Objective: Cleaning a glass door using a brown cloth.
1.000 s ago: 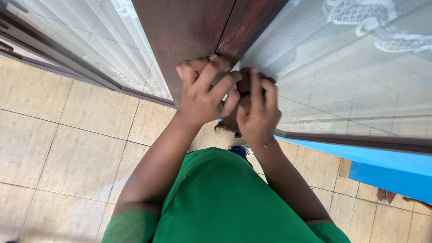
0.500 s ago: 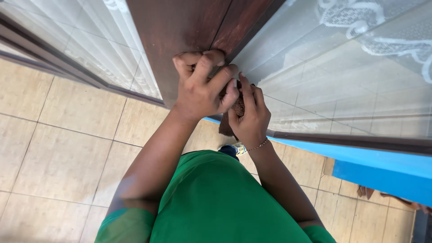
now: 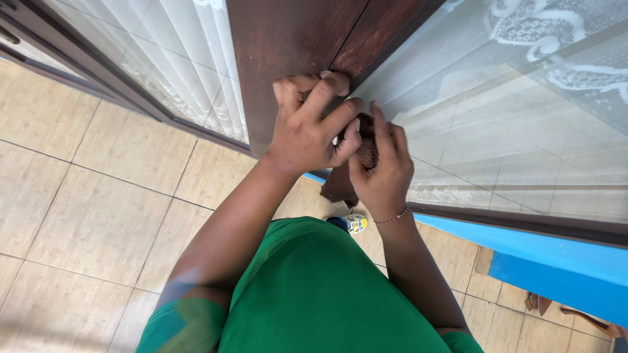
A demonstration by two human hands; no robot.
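Brown cloth point(image 3: 340, 184) is what both hands work with: a dark, reddish-brown rag with a soft, slightly ribbed weave, bunched up against the lower edge of the glass pane point(image 3: 497, 131) where it meets the dark wooden frame point(image 3: 288, 46). One loose corner hangs down below the hands, in front of the tiled floor point(image 3: 98, 216). Most of the cloth is covered by fingers, so its full shape cannot be told.

Right hand point(image 3: 381, 171) has its grip pressed together around the bunched cloth, with the fingers pointing up along the glass; a thin beaded bracelet point(image 3: 391, 218) sits on that wrist. Left hand point(image 3: 310, 124) lies just beside and partly over it, its fingers curled against the edge of the wooden frame and its thumb touching the cloth; whether it pinches the cloth itself cannot be told.

Behind the glass hangs a white lace curtain point(image 3: 556, 46), and to the left of the frame a pale pleated curtain point(image 3: 183, 59). A blue surface point(image 3: 556, 261) runs below the pane. The person wears a green shirt point(image 3: 314, 294), and a shoe point(image 3: 350, 223) shows below the cloth. No container is in view.
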